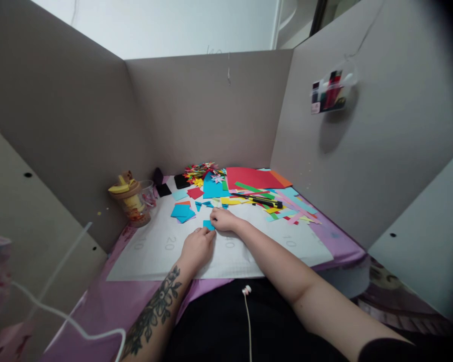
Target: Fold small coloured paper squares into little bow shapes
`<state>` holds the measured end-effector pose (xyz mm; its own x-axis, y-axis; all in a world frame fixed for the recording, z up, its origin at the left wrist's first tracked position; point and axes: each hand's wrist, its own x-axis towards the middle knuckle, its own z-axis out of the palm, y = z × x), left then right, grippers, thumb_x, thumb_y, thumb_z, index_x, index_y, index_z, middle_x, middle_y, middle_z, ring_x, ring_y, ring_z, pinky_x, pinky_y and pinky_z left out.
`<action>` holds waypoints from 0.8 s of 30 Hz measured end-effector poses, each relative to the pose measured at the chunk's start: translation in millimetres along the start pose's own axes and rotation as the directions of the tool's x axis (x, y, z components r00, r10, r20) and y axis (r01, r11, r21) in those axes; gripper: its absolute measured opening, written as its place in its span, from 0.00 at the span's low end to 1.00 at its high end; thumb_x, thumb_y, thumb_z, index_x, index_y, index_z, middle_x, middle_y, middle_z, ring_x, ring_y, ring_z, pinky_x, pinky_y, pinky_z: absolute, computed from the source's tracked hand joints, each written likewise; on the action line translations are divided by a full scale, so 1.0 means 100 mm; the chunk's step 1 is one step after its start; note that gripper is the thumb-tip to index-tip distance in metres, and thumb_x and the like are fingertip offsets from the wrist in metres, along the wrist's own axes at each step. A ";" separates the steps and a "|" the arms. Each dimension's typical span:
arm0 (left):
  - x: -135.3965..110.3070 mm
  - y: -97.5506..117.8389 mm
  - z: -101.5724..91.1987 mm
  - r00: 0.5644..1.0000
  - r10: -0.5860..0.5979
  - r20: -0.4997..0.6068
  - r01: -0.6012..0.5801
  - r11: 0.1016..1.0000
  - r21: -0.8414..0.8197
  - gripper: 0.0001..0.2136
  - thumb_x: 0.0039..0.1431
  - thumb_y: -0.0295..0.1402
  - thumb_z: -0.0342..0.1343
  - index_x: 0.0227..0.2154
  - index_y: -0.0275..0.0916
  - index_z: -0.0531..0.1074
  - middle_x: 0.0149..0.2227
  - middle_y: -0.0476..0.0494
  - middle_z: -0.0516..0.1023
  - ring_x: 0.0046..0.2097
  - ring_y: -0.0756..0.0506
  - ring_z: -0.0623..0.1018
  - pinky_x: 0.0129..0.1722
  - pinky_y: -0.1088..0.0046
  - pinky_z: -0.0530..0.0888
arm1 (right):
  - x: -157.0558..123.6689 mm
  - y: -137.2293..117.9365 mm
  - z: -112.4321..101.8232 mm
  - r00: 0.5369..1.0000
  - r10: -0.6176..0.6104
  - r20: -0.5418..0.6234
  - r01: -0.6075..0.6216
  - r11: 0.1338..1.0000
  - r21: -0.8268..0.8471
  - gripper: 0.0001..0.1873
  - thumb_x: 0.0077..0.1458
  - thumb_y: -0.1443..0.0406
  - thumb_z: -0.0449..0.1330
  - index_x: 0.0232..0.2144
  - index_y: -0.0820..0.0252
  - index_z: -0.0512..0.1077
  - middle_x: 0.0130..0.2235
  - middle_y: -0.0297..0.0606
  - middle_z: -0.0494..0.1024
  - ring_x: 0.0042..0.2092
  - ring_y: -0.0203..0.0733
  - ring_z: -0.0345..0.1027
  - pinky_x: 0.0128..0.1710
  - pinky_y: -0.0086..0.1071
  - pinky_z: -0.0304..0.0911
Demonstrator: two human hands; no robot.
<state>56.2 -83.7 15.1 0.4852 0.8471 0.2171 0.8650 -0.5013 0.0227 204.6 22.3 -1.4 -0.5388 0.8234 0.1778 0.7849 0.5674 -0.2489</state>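
Note:
A small blue piece of paper (207, 224) lies on the white sheet (151, 261) in front of me, partly hidden by my fingers. My left hand (198, 245) is closed at its near edge, fingertips pressed on it. From the right, my right hand (223, 220) has its fingers curled on the paper's right side. Just beyond are several small folded blue pieces (204, 205). A stack of blue paper squares (183, 212) rests to the left, with an orange edge showing beneath.
Behind lie a red sheet (249, 178), a pile of folded paper stars (202, 171) and a yellow-black utility knife (268, 202). Coloured paper strips (294, 206) spread at right. A yellow-lidded cup (132, 201) stands at left. Grey panels (211, 110) enclose the table.

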 end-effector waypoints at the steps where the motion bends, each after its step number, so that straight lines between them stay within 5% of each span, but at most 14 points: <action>1: 0.00 0.00 0.00 1.000 0.002 -0.002 -0.002 1.000 -0.004 0.14 0.60 0.29 0.41 0.44 0.43 0.69 0.36 0.41 0.71 0.41 0.44 0.70 0.41 0.68 0.66 | 0.00 0.00 0.00 1.000 -0.002 0.001 0.002 1.000 -0.011 0.09 0.51 0.65 0.53 0.28 0.59 0.74 0.38 0.42 0.72 0.40 0.44 0.63 0.37 0.31 0.56; 14: 0.01 -0.02 0.04 1.000 0.004 -0.004 -0.004 1.000 0.003 0.13 0.60 0.28 0.42 0.43 0.42 0.70 0.37 0.41 0.71 0.43 0.43 0.68 0.41 0.68 0.65 | -0.07 0.00 0.06 0.998 0.014 -0.061 -0.016 1.000 -0.026 0.07 0.53 0.64 0.53 0.32 0.59 0.70 0.41 0.42 0.69 0.44 0.46 0.60 0.41 0.35 0.55; 24: 0.00 0.00 0.02 0.999 -0.006 -0.031 0.006 1.000 0.011 0.13 0.61 0.30 0.42 0.43 0.43 0.70 0.38 0.41 0.71 0.42 0.44 0.69 0.42 0.67 0.65 | -0.10 0.11 0.03 0.925 0.267 -0.271 -0.261 0.964 0.057 0.11 0.48 0.67 0.56 0.37 0.59 0.64 0.42 0.43 0.67 0.46 0.48 0.56 0.45 0.40 0.54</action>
<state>56.7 -83.1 13.1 0.4761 0.8439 0.2474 0.8692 -0.4943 0.0134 218.0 20.2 -8.6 -0.2060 0.9114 0.3561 0.8797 0.3319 -0.3406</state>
